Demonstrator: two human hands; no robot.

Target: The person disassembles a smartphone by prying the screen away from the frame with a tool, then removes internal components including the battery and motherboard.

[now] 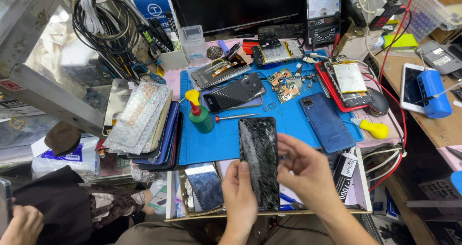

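A long black phone screen (259, 163), all cracked, stands upright between the left hand (239, 192) and the right hand (303, 170), which both hold it, and a shiny grey screen (206, 186) lies in the tray just left of them. At the back stands a big dark monitor (236, 6), with a blue and white box (154, 2) to its left and a meter with a pale dial (323, 14) to its right. A white phone with a dark screen (412, 87) lies on the wooden desk at the right, a white and blue pack (67, 157) sits at the far left, and a black and white tube label (347, 170) lies near the right hand.
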